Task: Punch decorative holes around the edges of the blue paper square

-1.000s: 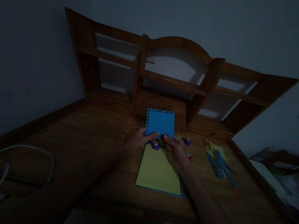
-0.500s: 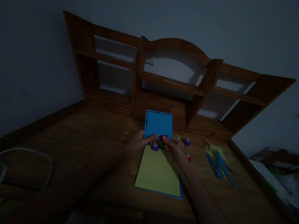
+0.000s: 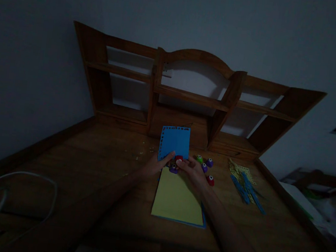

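A blue sheet of paper [image 3: 174, 143] stands tilted up, with small punched holes along its left and top edges. My left hand [image 3: 156, 164] grips its lower left part, thumb on the front. My right hand [image 3: 192, 168] is closed around a red craft punch [image 3: 179, 158] at the sheet's bottom edge. Just below it is a purple craft punch [image 3: 173, 168], partly hidden by my fingers. A stack of yellow paper [image 3: 179, 198], with blue sheets under it, lies beneath my hands.
Right of my hand stand a green punch [image 3: 199, 158], purple punches [image 3: 209, 162] and another red punch [image 3: 210, 180]. Blue and yellow punched strips [image 3: 244, 185] lie further right. Paper bits [image 3: 141, 152] are scattered left. A wooden shelf [image 3: 184, 111] backs the desk; a white cable [image 3: 37, 175] lies left.
The blue sheet and the red punch have shifted slightly left, with the punch now nearer the middle of the bottom edge. More of the punches to the right shows.
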`<state>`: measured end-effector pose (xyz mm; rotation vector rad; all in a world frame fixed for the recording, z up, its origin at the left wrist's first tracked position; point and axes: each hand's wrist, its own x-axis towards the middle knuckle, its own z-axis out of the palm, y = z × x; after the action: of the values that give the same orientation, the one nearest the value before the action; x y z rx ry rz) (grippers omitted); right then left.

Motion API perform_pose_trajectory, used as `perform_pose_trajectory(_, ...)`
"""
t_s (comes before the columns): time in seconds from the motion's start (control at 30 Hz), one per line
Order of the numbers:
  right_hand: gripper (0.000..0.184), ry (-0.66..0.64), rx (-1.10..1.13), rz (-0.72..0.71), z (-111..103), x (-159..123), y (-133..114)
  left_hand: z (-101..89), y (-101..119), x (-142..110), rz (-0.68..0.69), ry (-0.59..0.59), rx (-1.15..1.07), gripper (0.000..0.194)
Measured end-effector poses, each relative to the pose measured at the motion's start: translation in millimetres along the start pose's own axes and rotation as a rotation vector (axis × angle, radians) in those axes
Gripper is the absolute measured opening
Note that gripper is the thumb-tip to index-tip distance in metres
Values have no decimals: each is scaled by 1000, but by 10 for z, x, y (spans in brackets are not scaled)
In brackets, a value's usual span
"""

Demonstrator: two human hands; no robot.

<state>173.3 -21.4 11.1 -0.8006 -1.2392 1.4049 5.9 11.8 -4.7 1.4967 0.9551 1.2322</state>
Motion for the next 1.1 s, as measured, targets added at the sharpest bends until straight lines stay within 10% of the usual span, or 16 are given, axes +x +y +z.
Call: perform_pose_trajectory(1.1,25,-46,529,193,-188,119,17,-84,-87,141,-40,259,-141,35)
